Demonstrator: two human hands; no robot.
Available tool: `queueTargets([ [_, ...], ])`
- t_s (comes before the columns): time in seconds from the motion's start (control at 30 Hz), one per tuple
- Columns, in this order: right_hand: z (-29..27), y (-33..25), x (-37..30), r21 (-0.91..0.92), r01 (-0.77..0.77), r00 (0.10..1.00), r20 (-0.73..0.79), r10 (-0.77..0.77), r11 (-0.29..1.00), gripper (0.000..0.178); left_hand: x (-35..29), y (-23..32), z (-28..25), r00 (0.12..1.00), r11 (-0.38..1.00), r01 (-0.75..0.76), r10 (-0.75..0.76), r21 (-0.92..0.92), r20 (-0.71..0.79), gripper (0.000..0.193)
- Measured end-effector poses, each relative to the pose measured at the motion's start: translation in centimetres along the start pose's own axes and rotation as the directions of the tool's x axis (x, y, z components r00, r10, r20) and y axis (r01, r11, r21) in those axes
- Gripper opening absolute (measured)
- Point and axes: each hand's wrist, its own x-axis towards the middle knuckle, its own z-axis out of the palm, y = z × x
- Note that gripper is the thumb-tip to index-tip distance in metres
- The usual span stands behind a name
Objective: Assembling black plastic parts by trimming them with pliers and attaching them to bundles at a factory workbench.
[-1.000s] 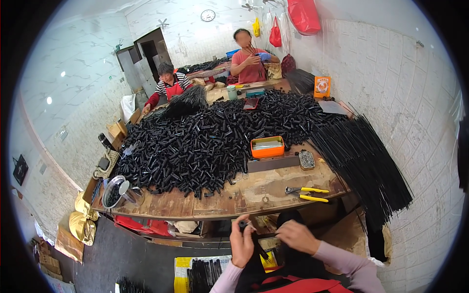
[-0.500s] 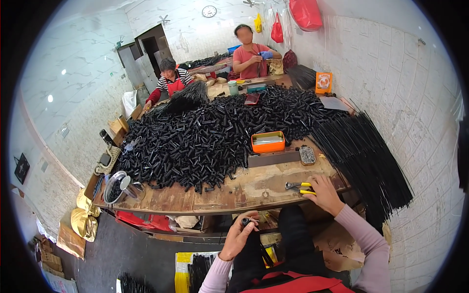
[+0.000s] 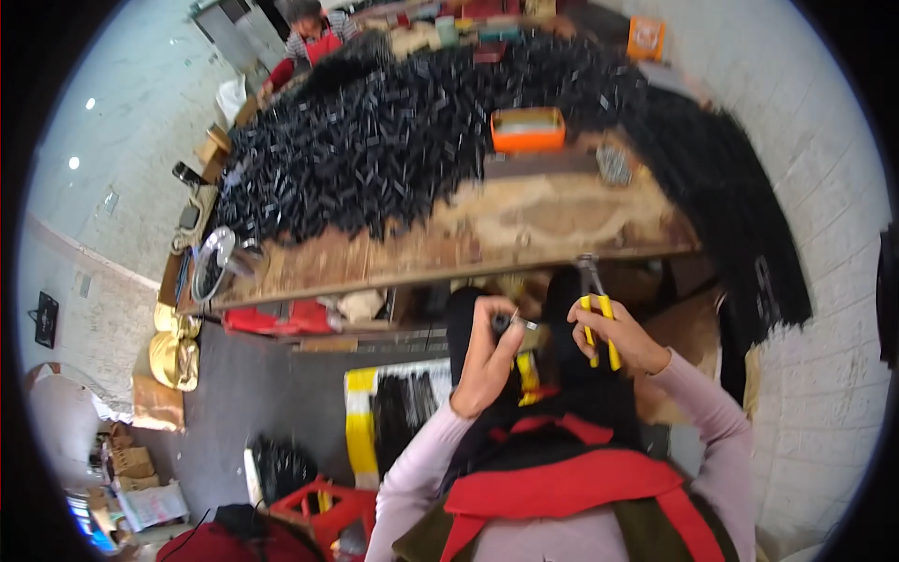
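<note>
Over my lap, my left hand (image 3: pixel 484 365) is closed around a short black tubular piece (image 3: pixel 501 323). A thin, pale metal bit sticks out beside the thumb; its kind is too blurred to tell. To the right of it, my right hand (image 3: pixel 620 335) grips a pair of pliers (image 3: pixel 607 307) by the yellow handles. The metal jaws point away from me, just off the near edge of the wooden table (image 3: pixel 534 215). The two tools are apart. On the table lies a wide heap of short black tubular pieces (image 3: pixel 356 150).
An orange box (image 3: pixel 528 141) and a small container of metal bits (image 3: pixel 613 165) stand on the table. Long black rods (image 3: pixel 740 206) hang over its right end. At the left corner sits a round metal bowl (image 3: pixel 214 267). A co-worker (image 3: pixel 318 39) sits at the far left.
The view has tipped downward. My right hand has drawn the pliers back from above the tabletop to over my lap, turning their jaws from leftward to away from me. My left hand keeps its piece.
</note>
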Motion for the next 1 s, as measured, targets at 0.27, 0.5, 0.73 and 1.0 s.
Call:
queueTargets([
  [0.27, 2.8, -2.4, -2.1, -0.247, -0.147, 0.951, 0.232, 0.206, 0.958, 0.032, -0.1, 3.3, -0.7, 0.988, 0.960, 0.114, -0.135, -0.258, -0.068, 0.016],
  [0.5, 5.0, -3.5, -3.4, -0.689, 0.222, 0.972, 0.097, -0.216, 0.690, 0.043, -1.5, 3.8, -1.2, 0.999, 0.995, -0.038, 0.040, -0.090, 0.018, 0.059],
  [0.73, 6.0, -4.0, -2.4, -0.935, 0.333, 0.779, 0.200, -0.595, 0.121, 0.066, -1.2, 4.5, -1.1, 0.984, 0.997, 0.054, -0.045, -0.047, 0.175, 0.058],
  [1.0, 5.2, -3.7, -2.1, -0.938, 0.345, 0.714, 0.263, -0.649, 0.000, 0.066, -1.3, 4.6, -1.2, 0.975, 0.994, 0.072, -0.054, -0.077, 0.216, 0.049],
])
